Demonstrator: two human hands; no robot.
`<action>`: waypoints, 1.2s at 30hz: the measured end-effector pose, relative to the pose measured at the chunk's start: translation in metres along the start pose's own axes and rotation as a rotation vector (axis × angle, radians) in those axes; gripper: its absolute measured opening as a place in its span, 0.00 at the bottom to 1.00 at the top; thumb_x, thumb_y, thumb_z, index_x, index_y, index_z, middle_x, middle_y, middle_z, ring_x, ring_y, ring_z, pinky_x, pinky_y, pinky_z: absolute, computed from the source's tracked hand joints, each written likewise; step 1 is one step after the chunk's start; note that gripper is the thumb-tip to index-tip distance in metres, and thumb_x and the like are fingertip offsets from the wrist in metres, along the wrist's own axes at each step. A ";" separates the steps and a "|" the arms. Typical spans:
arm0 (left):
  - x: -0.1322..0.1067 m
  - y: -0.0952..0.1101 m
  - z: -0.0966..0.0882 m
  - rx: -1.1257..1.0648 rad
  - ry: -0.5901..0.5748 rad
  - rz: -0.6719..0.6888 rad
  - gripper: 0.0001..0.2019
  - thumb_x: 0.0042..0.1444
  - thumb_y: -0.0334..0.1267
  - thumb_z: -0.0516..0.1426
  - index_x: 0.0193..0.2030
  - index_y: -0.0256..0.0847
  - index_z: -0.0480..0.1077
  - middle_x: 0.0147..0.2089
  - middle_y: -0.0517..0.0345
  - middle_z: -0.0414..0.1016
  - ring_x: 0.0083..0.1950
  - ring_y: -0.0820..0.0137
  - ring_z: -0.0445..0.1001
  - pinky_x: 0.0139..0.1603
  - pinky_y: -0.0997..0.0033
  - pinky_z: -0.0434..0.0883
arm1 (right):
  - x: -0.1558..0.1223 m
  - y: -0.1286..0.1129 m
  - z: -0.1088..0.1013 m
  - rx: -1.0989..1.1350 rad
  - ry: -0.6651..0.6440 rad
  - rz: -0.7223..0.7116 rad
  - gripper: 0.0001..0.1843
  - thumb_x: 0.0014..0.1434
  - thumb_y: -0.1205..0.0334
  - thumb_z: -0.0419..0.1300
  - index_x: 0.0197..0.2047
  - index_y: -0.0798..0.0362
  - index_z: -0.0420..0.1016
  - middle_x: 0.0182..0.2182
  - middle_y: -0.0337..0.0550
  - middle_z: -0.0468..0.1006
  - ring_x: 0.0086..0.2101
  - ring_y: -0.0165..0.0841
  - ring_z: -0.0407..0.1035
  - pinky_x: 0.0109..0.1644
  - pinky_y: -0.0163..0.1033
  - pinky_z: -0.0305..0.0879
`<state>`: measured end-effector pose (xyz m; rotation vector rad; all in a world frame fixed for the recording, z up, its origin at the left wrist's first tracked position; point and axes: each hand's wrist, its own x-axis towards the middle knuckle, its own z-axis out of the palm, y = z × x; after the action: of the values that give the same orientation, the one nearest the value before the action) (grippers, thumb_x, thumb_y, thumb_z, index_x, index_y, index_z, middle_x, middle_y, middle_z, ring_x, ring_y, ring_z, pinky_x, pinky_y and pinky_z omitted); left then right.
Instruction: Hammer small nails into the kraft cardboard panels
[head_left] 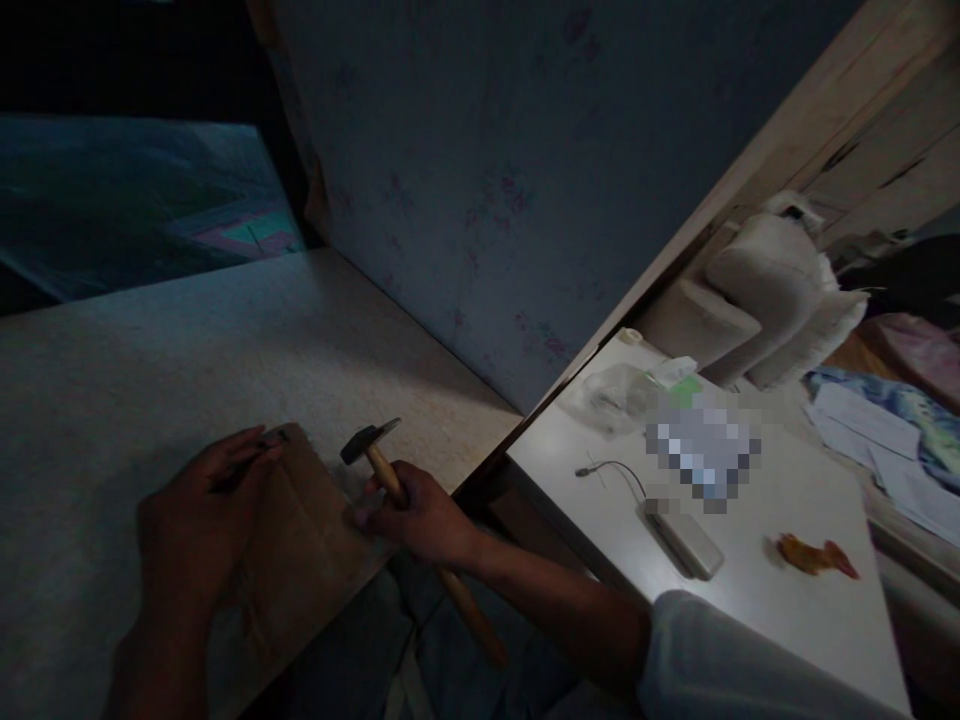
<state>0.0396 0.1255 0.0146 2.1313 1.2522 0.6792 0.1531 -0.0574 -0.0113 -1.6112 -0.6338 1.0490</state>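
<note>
My right hand (420, 517) is closed round the wooden handle of a small hammer (373, 441), close under its dark metal head, which points up and left. The handle runs back past my wrist. My left hand (196, 520) rests on a flat brown board (304, 545) lying on the speckled worktop (150, 370). Its fingers pinch a thin dark rod-like thing (259, 452) at the board's far corner; I cannot make out what it is. The hammer head hangs just right of that corner.
A blue patterned wall (487, 170) rises behind the worktop. To the right a white table (787, 500) carries a small grey box with a wire (686, 540), a clear plastic bag (619, 395), an orange scrap (814, 555) and papers (862, 425). A pale cushion (772, 290) lies beyond.
</note>
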 end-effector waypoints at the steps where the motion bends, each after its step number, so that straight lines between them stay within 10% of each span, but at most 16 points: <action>1: 0.001 -0.002 0.000 -0.021 -0.002 0.002 0.13 0.52 0.47 0.59 0.43 0.49 0.77 0.43 0.61 0.83 0.47 0.61 0.80 0.53 0.60 0.74 | 0.001 0.001 0.000 0.012 0.000 0.004 0.19 0.50 0.55 0.70 0.43 0.50 0.71 0.25 0.31 0.66 0.24 0.26 0.60 0.26 0.32 0.54; 15: -0.002 -0.011 0.004 -0.457 -0.034 0.066 0.07 0.53 0.35 0.63 0.38 0.50 0.82 0.42 0.57 0.83 0.44 0.64 0.78 0.52 0.62 0.72 | 0.010 0.013 0.002 -0.001 -0.001 -0.005 0.20 0.56 0.47 0.64 0.43 0.52 0.67 0.24 0.30 0.60 0.24 0.27 0.55 0.26 0.33 0.50; 36: -0.008 -0.013 0.009 -0.283 0.034 0.031 0.11 0.58 0.33 0.60 0.47 0.45 0.78 0.44 0.57 0.83 0.46 0.65 0.81 0.53 0.60 0.76 | 0.019 0.018 0.001 -0.005 -0.072 0.064 0.25 0.54 0.43 0.64 0.45 0.53 0.67 0.24 0.32 0.60 0.24 0.28 0.54 0.26 0.33 0.51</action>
<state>0.0344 0.1212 -0.0017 1.9166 1.0720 0.8547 0.1593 -0.0467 -0.0339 -1.6126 -0.6362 1.1578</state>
